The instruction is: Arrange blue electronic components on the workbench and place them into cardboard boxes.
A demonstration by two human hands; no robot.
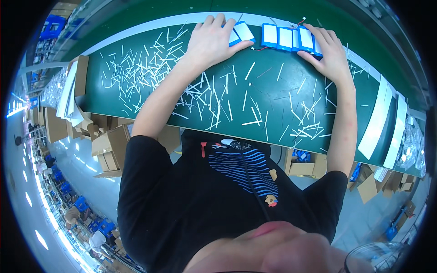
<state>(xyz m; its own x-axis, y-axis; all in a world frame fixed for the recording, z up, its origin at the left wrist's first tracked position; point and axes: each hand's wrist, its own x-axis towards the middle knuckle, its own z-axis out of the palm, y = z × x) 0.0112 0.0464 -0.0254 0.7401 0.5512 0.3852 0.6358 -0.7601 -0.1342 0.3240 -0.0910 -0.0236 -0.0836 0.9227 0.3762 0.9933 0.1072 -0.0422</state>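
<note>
Along the far side of a green tabletop (150,102) lies a row of flat blue battery packs with white faces and thin wires. My left hand (211,43) is closed around the left packs, its thumb along the near edge of a tilted battery pack (244,32) and its fingers at the far edge. Part of another pack is hidden under that hand. Between my hands lie a battery pack (269,35) and a neighbouring battery pack (285,38), side by side. My right hand (328,51) grips the right end of the row, around a battery pack (306,38).
Many thin white strips (145,68) are strewn over the tabletop, densest at the left. Long white sheets (377,120) lie at the right end, near clear plastic wrap (409,148). Cardboard boxes (111,150) stand below the left edge; an open carton (306,164) holds blue items.
</note>
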